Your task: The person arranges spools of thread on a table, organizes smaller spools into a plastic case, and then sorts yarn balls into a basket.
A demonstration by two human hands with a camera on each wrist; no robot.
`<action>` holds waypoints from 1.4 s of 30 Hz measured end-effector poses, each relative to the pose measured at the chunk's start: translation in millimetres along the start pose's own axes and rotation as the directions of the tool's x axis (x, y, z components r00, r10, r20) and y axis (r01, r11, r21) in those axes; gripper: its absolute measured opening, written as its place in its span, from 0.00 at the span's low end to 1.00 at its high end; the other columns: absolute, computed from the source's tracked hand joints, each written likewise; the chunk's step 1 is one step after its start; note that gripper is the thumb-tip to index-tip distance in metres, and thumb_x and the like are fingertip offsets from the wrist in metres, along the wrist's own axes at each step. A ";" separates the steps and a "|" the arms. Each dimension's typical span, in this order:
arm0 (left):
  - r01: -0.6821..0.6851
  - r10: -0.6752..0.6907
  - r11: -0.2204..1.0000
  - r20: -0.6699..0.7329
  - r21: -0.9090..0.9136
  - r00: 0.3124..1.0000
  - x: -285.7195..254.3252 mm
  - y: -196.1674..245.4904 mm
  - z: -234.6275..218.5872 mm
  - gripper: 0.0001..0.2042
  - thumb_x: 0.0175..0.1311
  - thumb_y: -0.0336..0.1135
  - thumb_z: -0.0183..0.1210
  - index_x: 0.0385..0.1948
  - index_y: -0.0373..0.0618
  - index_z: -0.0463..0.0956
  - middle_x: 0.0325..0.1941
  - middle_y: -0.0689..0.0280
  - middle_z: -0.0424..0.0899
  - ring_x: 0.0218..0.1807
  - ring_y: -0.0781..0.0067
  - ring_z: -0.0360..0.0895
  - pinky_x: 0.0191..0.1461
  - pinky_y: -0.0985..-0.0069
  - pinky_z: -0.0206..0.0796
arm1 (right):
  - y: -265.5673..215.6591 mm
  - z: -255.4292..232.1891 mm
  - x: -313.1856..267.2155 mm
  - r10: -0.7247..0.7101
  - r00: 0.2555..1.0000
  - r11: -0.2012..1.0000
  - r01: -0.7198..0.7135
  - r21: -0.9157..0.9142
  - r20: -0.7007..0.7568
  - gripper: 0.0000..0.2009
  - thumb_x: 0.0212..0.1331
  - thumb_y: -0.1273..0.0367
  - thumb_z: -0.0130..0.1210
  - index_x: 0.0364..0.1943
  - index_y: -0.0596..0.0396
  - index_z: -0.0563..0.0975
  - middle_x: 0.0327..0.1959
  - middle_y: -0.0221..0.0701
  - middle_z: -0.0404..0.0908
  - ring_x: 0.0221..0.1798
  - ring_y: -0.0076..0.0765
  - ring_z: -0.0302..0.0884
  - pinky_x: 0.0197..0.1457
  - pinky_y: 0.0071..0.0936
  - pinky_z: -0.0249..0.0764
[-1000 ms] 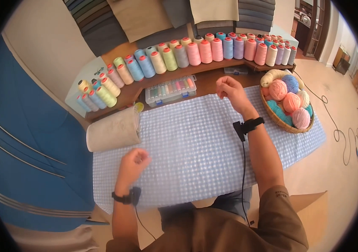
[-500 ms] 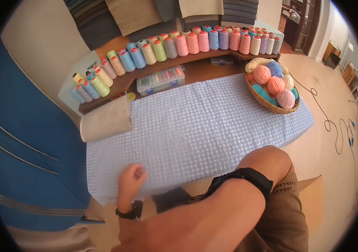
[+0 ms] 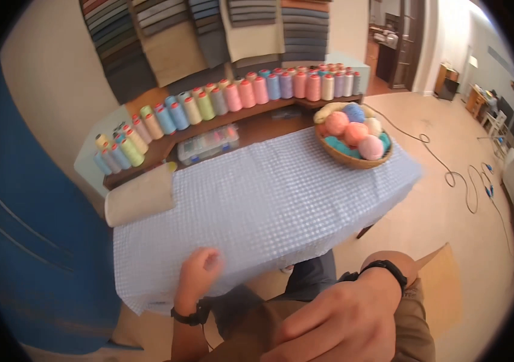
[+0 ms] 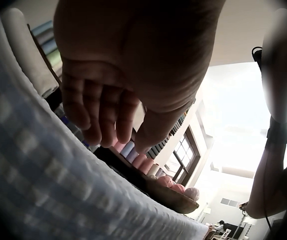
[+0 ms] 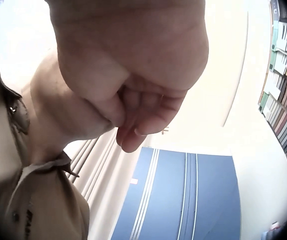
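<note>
Cloth (image 3: 257, 199): showing pale blue-and-white checks, draping | left hand (image 3: 199, 273): hovering, fingers hanging loose, empty | right hand (image 3: 344, 320): fingers curling together

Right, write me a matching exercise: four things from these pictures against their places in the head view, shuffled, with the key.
1. yarn basket
2. left hand
3. rolled beige fabric
4. right hand

A. over the near part of the checked cloth
B. in front of the brown shirt
C. at the cloth's right end
D. at the cloth's far left corner

Pairs: 1-C, 2-A, 3-D, 4-B
</note>
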State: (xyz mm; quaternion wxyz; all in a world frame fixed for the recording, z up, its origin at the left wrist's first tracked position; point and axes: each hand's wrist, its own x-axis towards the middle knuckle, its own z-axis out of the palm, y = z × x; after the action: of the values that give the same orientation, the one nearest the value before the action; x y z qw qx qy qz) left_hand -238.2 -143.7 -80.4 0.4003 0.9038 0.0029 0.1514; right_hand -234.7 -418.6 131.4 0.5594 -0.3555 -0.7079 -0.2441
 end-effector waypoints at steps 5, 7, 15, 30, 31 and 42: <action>-0.030 0.031 0.999 0.063 -0.016 0.998 -5.0 22.3 15.1 0.09 0.58 0.26 0.70 0.39 0.39 0.83 0.35 0.63 0.85 0.35 0.75 0.82 0.38 0.77 0.74 | -9.8 17.1 -1.2 -0.058 0.998 0.996 0.057 -0.064 -0.013 0.09 0.66 0.73 0.55 0.38 0.66 0.83 0.37 0.38 0.84 0.35 0.35 0.81 0.31 0.25 0.71; -0.039 0.041 0.999 0.090 -0.014 0.995 -12.8 22.9 18.3 0.09 0.58 0.26 0.70 0.39 0.39 0.83 0.35 0.63 0.85 0.35 0.75 0.82 0.38 0.76 0.75 | -17.8 22.8 0.2 -0.027 1.000 0.998 0.028 -0.056 0.010 0.08 0.65 0.73 0.55 0.36 0.65 0.82 0.36 0.37 0.83 0.35 0.35 0.81 0.32 0.25 0.72; -0.149 0.149 0.989 0.062 -0.004 0.987 -6.6 45.1 -0.5 0.10 0.56 0.26 0.70 0.39 0.38 0.82 0.35 0.62 0.85 0.35 0.73 0.82 0.39 0.75 0.74 | -16.8 23.5 9.2 -0.051 0.996 0.985 0.063 -0.159 0.076 0.08 0.63 0.73 0.53 0.27 0.60 0.79 0.31 0.35 0.80 0.35 0.35 0.81 0.35 0.26 0.75; 0.090 -0.092 0.996 -0.107 -0.026 0.990 204.4 -75.4 -32.1 0.20 0.64 0.37 0.69 0.53 0.36 0.78 0.50 0.59 0.84 0.43 0.73 0.81 0.49 0.73 0.75 | 296.2 -123.1 -171.6 0.992 0.072 0.095 -0.964 0.250 -0.103 0.09 0.71 0.66 0.56 0.45 0.56 0.82 0.33 0.27 0.85 0.32 0.26 0.81 0.35 0.25 0.75; 0.105 -0.104 0.994 -0.140 0.000 0.985 223.1 -95.2 -23.9 0.23 0.62 0.40 0.70 0.56 0.37 0.77 0.49 0.59 0.85 0.44 0.70 0.82 0.49 0.71 0.76 | 316.3 -127.9 -186.1 0.995 0.043 0.075 -0.919 0.388 -0.089 0.08 0.71 0.66 0.56 0.44 0.56 0.81 0.32 0.27 0.84 0.32 0.26 0.80 0.35 0.24 0.75; 0.391 -0.424 0.897 -0.148 -0.207 0.893 271.2 -156.5 11.3 0.33 0.61 0.39 0.71 0.67 0.38 0.71 0.53 0.58 0.82 0.44 0.71 0.81 0.49 0.72 0.74 | 393.7 -160.7 -261.0 0.995 -0.035 -0.104 -0.415 0.904 0.098 0.08 0.74 0.63 0.54 0.41 0.52 0.76 0.25 0.20 0.68 0.26 0.19 0.61 0.28 0.20 0.57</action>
State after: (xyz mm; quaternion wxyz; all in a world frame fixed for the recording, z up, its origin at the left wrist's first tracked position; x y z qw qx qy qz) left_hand 41.8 -11.2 -127.3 0.4975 0.8264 0.2180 0.1487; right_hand 202.0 -350.8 -100.2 0.8660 -0.3287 -0.0761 0.3690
